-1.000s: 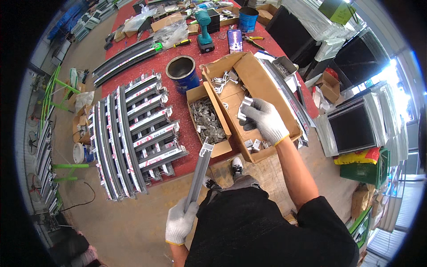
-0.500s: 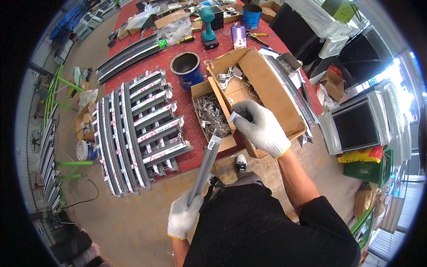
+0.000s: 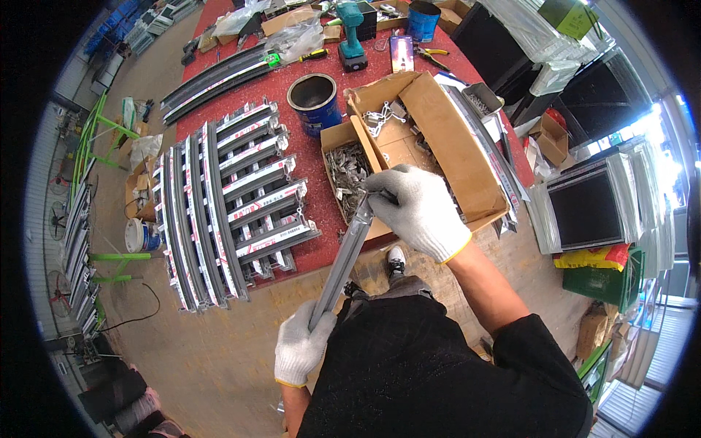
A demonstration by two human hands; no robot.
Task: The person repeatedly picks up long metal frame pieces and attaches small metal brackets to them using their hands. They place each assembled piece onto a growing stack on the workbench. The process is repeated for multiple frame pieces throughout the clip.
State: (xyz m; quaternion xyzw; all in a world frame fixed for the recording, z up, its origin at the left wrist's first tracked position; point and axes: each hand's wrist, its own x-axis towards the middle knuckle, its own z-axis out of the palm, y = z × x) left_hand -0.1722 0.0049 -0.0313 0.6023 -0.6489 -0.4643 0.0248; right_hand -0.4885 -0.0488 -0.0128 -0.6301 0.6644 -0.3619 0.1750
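Observation:
My left hand (image 3: 301,346), in a white knit glove, is closed round the lower end of a grey metal profile (image 3: 342,264), a straight bar slanting up and to the right. At the bar's upper end my right hand (image 3: 422,210), also gloved, has thumb and fingers pinched together on a small metal piece, now mostly hidden by the fingers. Just beyond them stands a narrow cardboard box (image 3: 338,135) with many small metal fittings (image 3: 346,172). Beside it, a larger cardboard box (image 3: 456,150) holds white and metal parts.
Stacked grey profiles (image 3: 212,212) lie crosswise on the red table (image 3: 310,241), left of the boxes. Behind are a blue can (image 3: 315,106), a teal cordless drill (image 3: 351,36), a screwdriver (image 3: 314,55) and pliers (image 3: 432,55). Wrapped frames (image 3: 591,208) lean at the right.
My right hand has moved slightly left and down, bringing the small metal piece to the upper end of the profile. My left hand keeps its hold, and the bar's top has shifted slightly right and up.

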